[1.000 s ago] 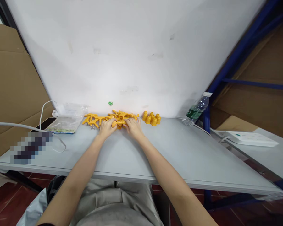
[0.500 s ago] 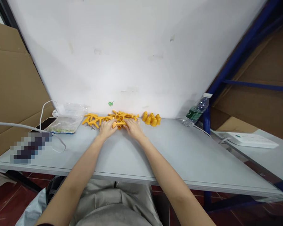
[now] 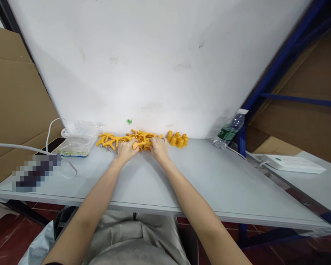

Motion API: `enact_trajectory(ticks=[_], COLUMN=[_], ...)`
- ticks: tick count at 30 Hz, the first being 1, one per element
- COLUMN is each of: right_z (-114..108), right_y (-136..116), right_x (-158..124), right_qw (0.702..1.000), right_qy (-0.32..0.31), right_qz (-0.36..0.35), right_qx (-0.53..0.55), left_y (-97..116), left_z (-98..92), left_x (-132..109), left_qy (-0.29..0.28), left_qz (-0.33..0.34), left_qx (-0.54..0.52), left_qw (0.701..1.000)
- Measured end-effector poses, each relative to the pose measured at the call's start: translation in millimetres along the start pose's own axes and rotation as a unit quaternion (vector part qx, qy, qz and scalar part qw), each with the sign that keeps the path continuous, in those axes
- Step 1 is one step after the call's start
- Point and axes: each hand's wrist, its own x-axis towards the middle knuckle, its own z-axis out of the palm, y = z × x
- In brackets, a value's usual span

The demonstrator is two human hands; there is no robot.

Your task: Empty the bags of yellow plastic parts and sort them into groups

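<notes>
Both hands at the rear of the grey surface (image 3: 198,176), forearms reaching forward, backs of the hands uppermost. Left hand (image 3: 126,150) closed on the near-left end of a yellow piece (image 3: 141,144); thumb and fingers drawn together. Right hand (image 3: 160,150) at the opposite end of the same piece, fingers bent in narrowly around it; exact finger contact too small to make out. The piece lies roughly crosswise in the gap between the hands, in front of a heap of other yellow parts.

Heap: branched yellow parts (image 3: 109,140) lie to the left of and behind the left hand, overlapping, close to the foot of a white board (image 3: 165,73). Small metal bits (image 3: 109,149) lie just in front of them; count not readable. To the right of the right hand, near it but apart: a cluster of yellow cups (image 3: 177,140), narrow ends up.

Left side of surface: clear plastic bag (image 3: 75,146), dark phone (image 3: 57,144) partly beneath it, white cable (image 3: 19,146) looping across. Right side: clear bottle (image 3: 228,129) with green label and white cap, tilted. Farther right, white power strip (image 3: 295,163) on a separate tabletop. Green mark (image 3: 129,121) low on the board.
</notes>
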Motion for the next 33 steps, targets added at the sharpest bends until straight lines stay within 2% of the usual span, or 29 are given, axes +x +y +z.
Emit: enact_trajectory(ticks=[6,9,12,15,18,20,23,26,29,33], right_z=[2.1,3.3,1.4,-2.3,-2.8,0.6,10.4,21.6,28.6,29.0], right_y=[3.9,2.5,4.7,16.9,39.7,58.2,85.1,104.3,112.4,110.7], right_x=[-1.6,-1.5,-0.7,-0.4,-2.2,-5.9,-15.0,-24.1,-28.4,-27.9], right_qw=[0.996,0.996,0.998,0.999,0.988,0.972,0.946,0.924,0.907,0.901], right_qy=[-0.045,-0.063,-0.040,0.020,0.074,0.076,0.043,0.039,0.050,0.054], right_qz=[-0.061,-0.061,-0.038,0.026,0.138,0.221,0.318,0.374,0.402,0.408], right_qx=[0.041,0.036,0.020,0.000,-0.013,-0.007,0.038,0.072,0.115,0.135], left_y=[-3.1,-4.5,-7.3,-12.6,-18.8,-23.5,-34.4,-53.3,-77.7,-105.6], left_z=[-3.5,-3.1,-2.1,-2.9,-6.2,-9.6,-16.8,-26.2,-34.6,-35.1], left_x=[0.1,0.4,2.0,4.5,7.0,9.4,15.6,24.2,31.9,35.3], left_qy=[0.002,0.002,0.004,0.014,0.044,0.069,0.101,0.115,0.078,-0.002], left_qz=[-0.007,-0.013,-0.024,-0.056,-0.096,-0.115,-0.138,-0.132,-0.082,-0.058], left_qx=[0.014,0.015,0.019,0.022,0.022,0.016,-0.002,-0.010,0.010,0.043], left_qw=[1.000,1.000,1.000,0.998,0.994,0.991,0.985,0.984,0.994,0.997])
